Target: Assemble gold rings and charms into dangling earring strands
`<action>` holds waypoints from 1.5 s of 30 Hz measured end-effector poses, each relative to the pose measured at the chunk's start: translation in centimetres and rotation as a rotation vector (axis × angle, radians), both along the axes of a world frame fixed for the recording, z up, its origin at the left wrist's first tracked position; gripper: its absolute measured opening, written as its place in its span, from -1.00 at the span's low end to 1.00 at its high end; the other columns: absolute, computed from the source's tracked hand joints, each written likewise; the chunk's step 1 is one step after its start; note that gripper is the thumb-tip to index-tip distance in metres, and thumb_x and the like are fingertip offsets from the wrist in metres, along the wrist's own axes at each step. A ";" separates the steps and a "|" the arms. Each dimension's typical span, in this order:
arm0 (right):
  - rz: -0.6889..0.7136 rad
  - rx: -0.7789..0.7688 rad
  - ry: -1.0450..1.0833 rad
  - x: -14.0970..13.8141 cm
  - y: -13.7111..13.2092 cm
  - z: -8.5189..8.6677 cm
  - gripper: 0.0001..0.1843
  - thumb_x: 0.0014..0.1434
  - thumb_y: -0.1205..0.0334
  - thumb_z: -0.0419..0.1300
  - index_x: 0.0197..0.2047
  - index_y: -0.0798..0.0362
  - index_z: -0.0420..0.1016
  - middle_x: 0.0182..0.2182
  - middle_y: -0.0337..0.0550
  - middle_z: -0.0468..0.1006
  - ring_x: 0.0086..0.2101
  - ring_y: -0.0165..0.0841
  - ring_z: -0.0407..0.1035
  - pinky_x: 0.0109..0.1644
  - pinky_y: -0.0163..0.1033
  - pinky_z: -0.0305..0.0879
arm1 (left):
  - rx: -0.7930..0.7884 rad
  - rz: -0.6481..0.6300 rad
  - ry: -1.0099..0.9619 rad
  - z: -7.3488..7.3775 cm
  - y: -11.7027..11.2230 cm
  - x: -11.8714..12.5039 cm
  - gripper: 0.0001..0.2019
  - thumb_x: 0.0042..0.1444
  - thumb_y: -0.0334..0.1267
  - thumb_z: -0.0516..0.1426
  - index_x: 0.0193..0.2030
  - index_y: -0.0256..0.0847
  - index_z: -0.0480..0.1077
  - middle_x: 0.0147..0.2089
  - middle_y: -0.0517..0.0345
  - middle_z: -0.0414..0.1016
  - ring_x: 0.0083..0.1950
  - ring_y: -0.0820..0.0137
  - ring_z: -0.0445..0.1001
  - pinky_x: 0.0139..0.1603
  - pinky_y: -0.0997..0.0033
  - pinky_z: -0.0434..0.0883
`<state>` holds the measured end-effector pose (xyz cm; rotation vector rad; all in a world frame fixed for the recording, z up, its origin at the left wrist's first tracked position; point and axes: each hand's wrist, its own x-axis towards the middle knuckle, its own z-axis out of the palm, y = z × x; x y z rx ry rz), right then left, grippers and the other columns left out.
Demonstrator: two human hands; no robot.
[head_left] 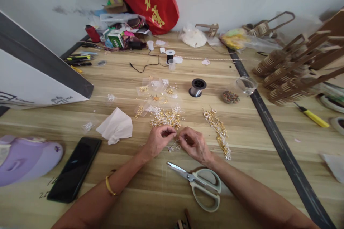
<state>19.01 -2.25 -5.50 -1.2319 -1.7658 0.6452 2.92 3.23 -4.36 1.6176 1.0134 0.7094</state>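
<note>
My left hand [160,139] and my right hand [194,143] meet almost fingertip to fingertip above the table, each in a pinch. What sits between the fingers is too small to make out. Under them lies a silver chain [174,146]. Just beyond is a pile of gold and silver beads [165,118]. To the right rests a bundle of gold and silver chains [219,130] with small rings at its far end. Scissors [191,178] with pale handles lie nearest me, blades partly apart, below my right hand.
A black phone [75,170], a tissue [115,127] and a purple object [29,159] are at left. Beyond the beads stand a wire spool [198,87] and small bags [157,86]. A glass jar [245,86] lies at right, near small wooden baskets [285,75] and a yellow-handled tool [313,116].
</note>
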 end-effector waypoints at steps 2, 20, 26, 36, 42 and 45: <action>0.003 0.010 0.006 0.0 0.0 0.0 -0.95 0.16 0.37 0.07 -0.35 0.06 0.30 -0.50 -0.23 0.38 -0.52 -0.47 0.25 -0.46 -0.38 0.18 | -0.001 -0.002 -0.001 0.0 0.0 0.0 -0.92 -0.03 -0.35 0.16 -0.42 -0.33 0.45 -0.43 0.08 0.51 -0.39 0.43 0.45 -0.33 0.50 0.40; 0.014 -0.004 -0.011 0.0 0.1 0.0 -0.93 0.16 0.36 0.06 -0.36 0.07 0.31 -0.51 -0.22 0.38 -0.52 -0.46 0.24 -0.45 -0.37 0.18 | -0.018 -0.020 -0.018 -0.5 0.1 -0.1 -0.92 -0.04 -0.34 0.18 -0.41 -0.32 0.46 -0.42 0.09 0.51 -0.38 0.44 0.45 -0.31 0.50 0.40; 0.009 -0.001 -0.003 0.0 0.1 -0.2 -0.92 0.17 0.32 0.06 -0.36 0.07 0.33 -0.51 -0.23 0.38 -0.54 -0.47 0.23 -0.48 -0.37 0.16 | -0.050 -0.038 -0.040 -0.5 0.2 -0.1 -0.93 -0.05 -0.34 0.19 -0.42 -0.32 0.46 -0.44 0.12 0.50 -0.40 0.46 0.43 -0.34 0.52 0.38; 0.010 -0.020 0.002 0.0 0.1 0.1 -0.93 0.18 0.31 0.07 -0.35 0.07 0.33 -0.51 -0.21 0.39 -0.52 -0.45 0.25 -0.46 -0.36 0.19 | -0.023 -0.103 -0.009 0.1 0.4 -0.3 -0.92 -0.01 -0.34 0.16 -0.39 -0.31 0.46 -0.42 0.13 0.51 -0.37 0.46 0.43 -0.32 0.53 0.36; 0.010 -0.028 0.010 0.0 0.1 -0.1 -0.91 0.19 0.28 0.06 -0.35 0.07 0.33 -0.51 -0.22 0.38 -0.53 -0.46 0.24 -0.46 -0.37 0.18 | 0.022 -0.111 0.018 0.4 0.4 -0.2 -0.91 0.00 -0.33 0.15 -0.41 -0.31 0.45 -0.42 0.12 0.51 -0.36 0.44 0.43 -0.29 0.51 0.35; 0.004 -0.033 0.012 0.0 0.1 -0.2 -0.90 0.19 0.27 0.07 -0.36 0.07 0.33 -0.52 -0.23 0.37 -0.53 -0.46 0.22 -0.47 -0.37 0.17 | 0.052 -0.107 0.028 0.3 0.4 -0.3 -0.89 0.01 -0.30 0.15 -0.41 -0.30 0.45 -0.42 0.12 0.51 -0.36 0.43 0.43 -0.28 0.49 0.35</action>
